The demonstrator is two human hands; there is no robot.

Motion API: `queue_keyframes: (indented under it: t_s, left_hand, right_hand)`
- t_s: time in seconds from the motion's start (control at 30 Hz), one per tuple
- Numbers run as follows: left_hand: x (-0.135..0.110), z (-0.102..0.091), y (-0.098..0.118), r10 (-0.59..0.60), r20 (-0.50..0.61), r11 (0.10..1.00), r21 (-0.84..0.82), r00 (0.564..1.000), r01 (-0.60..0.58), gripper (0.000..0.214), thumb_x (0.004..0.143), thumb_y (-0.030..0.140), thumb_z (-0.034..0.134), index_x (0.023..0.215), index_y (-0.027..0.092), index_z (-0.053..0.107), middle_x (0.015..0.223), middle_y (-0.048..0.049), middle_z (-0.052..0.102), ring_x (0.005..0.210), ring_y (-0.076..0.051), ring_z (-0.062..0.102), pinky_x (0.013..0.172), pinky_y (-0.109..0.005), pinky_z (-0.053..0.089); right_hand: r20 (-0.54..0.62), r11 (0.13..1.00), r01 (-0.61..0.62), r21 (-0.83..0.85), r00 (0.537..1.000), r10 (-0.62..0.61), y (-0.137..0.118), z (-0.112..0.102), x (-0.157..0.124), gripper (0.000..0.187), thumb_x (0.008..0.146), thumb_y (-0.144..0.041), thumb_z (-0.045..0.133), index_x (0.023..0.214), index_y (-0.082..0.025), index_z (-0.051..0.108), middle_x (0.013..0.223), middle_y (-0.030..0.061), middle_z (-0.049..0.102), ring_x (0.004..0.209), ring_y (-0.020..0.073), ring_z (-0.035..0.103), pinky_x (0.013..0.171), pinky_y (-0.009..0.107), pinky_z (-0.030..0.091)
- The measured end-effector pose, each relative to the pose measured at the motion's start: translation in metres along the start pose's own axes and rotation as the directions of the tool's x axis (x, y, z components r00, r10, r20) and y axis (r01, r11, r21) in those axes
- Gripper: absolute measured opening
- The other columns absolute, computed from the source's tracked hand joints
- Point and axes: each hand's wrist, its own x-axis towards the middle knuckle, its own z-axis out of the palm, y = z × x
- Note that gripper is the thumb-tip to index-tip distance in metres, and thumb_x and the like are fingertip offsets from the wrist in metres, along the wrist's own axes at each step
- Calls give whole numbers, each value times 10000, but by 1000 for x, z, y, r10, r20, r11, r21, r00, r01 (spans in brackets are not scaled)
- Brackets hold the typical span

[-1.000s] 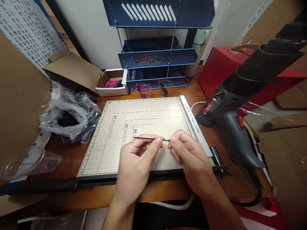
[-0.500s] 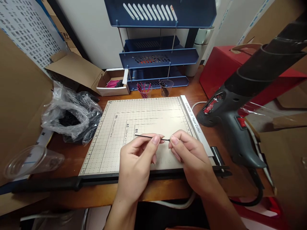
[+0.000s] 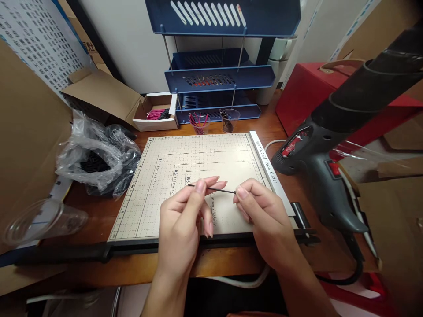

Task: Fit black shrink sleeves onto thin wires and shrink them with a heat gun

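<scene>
A thin, straight black wire (image 3: pixel 222 190) stretches between my two hands, above the paper cutter's board (image 3: pixel 155 185). My left hand (image 3: pixel 181 218) pinches it between thumb and index finger close to its left end, with the other fingers loosely bent. At the wire's right end, my right hand (image 3: pixel 261 211) holds it between thumb and forefinger. A small thicker spot shows where the right fingertips close on it; what they cover is hidden.
Behind the board stand a clear cup of pink wires (image 3: pixel 198 124) and a cup of dark pieces (image 3: pixel 228 121). An open carton (image 3: pixel 155 125), plastic bag (image 3: pixel 92 154) and plastic cup (image 3: pixel 46 222) are left. A heat gun (image 3: pixel 317 149) looms right; the cutter's handle (image 3: pixel 62 254) lies front left.
My left fingers have slid leftward along the wire to near its left end, baring more of it between the hands. My right hand has stayed nearly still.
</scene>
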Motion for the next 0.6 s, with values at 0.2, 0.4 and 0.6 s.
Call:
queue_keyframes:
  t_s: [0.2, 0.4, 0.6]
  left_hand:
    - [1, 0, 1, 1, 4, 1000, -28, 1000, -1, 306, 985, 408, 717, 957, 134, 852, 695, -81, 785, 372, -56, 447, 412, -205, 389]
    - [1, 0, 2, 15, 32, 998, -65, 999, -13, 336, 1006, 440, 683, 1004, 148, 849, 965, -123, 844, 376, -33, 478, 413, -198, 390]
    - [1, -1, -1, -12, 157, 983, 181, 988, -16, 358, 982, 525, 712, 941, 170, 726, 534, 37, 562, 437, -77, 425, 441, -198, 337]
  right_hand:
    - [16, 1000, -3, -15, 1000, 3, 1, 0, -1, 407, 1073, -476, 544, 816, -162, 574, 626, -48, 374, 570, 57, 325, 524, 202, 256]
    - [11, 1000, 2, -9, 1000, -2, 2, -2, -1, 415, 1078, -491, 542, 825, -163, 572, 631, -49, 365, 574, 56, 318, 529, 201, 255]
    - [68, 1000, -17, -18, 998, 18, 2, -2, -1, 433, 1074, -526, 550, 834, -166, 570, 639, -50, 388, 577, 57, 324, 534, 210, 262]
